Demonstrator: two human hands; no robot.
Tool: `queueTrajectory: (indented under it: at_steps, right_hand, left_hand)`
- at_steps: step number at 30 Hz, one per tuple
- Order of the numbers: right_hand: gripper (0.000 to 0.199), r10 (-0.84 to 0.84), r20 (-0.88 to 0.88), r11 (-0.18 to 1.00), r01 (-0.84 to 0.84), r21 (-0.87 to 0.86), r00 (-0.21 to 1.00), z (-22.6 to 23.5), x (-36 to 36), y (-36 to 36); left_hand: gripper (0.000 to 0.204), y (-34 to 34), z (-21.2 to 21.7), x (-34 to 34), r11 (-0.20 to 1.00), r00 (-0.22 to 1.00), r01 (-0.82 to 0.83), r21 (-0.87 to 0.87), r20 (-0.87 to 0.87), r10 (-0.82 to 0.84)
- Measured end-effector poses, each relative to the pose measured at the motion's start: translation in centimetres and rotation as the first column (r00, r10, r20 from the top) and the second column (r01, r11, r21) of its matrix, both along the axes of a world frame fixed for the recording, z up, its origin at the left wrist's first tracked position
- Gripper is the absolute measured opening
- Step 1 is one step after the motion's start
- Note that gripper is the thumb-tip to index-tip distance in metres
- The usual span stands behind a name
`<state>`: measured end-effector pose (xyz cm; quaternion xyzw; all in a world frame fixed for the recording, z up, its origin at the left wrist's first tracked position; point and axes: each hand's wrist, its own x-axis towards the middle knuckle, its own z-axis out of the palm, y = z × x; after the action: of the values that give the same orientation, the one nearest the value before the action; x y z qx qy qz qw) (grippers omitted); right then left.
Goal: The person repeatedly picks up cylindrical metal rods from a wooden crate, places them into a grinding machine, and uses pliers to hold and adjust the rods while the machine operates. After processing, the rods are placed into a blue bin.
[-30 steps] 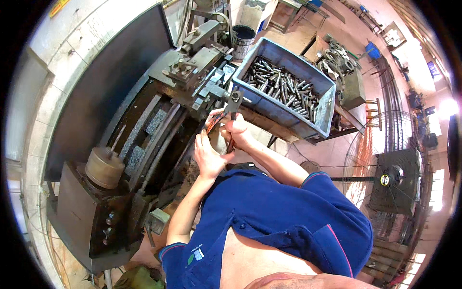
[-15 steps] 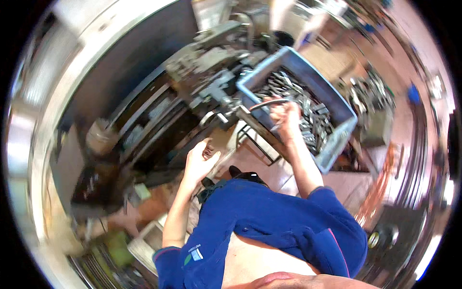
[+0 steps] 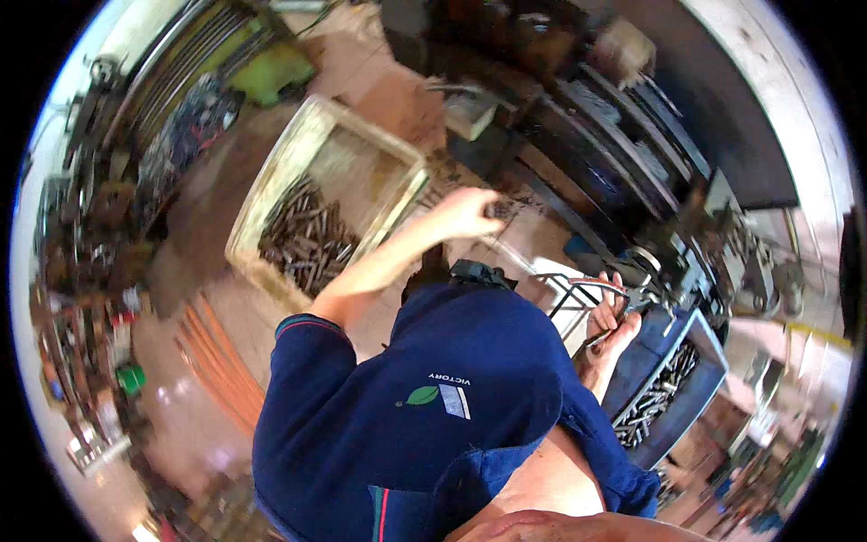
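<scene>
My left hand (image 3: 471, 215) reaches out between the cream crate and the machine, its fingers curled. Something dark shows at the fingertips, too blurred to name. To the right, my right hand (image 3: 614, 316) is beside the machine's curved handle (image 3: 591, 283), its fingers bent. A small dark metal piece (image 3: 597, 341) sticks out from this hand near the thumb. The blue crate (image 3: 713, 379) with several short metal pieces (image 3: 657, 397) stands just beyond my right hand. In the cream crate (image 3: 257, 203), left of my left arm, lies a heap of dark metal pieces (image 3: 307, 237).
The machine's long bed rails (image 3: 587, 149) stretch across the upper right. A black-framed stand (image 3: 564, 287) is close in front of me. Copper-coloured rods (image 3: 217, 361) lie on the floor at left, and a green machine (image 3: 275, 72) stands at the far left.
My view has swung left, bringing the cream crate into sight. My left arm has stretched outward and its fingers have curled. My right hand, earlier over the blue crate, is now beside the machine's handle.
</scene>
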<state>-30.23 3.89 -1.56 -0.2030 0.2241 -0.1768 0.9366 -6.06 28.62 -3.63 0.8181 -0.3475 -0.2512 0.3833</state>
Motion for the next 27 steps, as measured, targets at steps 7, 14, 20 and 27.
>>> queueTrajectory:
  at_steps: [7,14,20,27]
  right_hand:
    - [0.075,0.276,-0.066,0.961,-0.276,0.004,0.959,-0.4,8.2,4.1]
    - [0.062,0.373,-0.160,0.928,-0.369,0.052,0.914,0.5,13.5,9.6]
    - [0.063,0.390,-0.259,0.917,-0.398,0.026,0.883,1.3,14.5,12.2]
    - [0.060,0.360,-0.330,0.929,-0.368,0.041,0.873,0.9,13.3,12.1]
  left_hand:
    - [0.044,27.7,-3.2,3.5,0.612,0.667,-0.716,0.335,0.073,0.741]
    - [0.041,36.8,-7.7,2.2,0.415,0.649,-0.674,0.611,0.222,0.728]
    - [0.037,37.9,-14.4,4.2,0.476,0.850,-0.506,0.720,0.320,0.419]
    - [0.024,37.1,-14.0,5.1,0.479,0.937,-0.345,0.807,0.267,0.224]
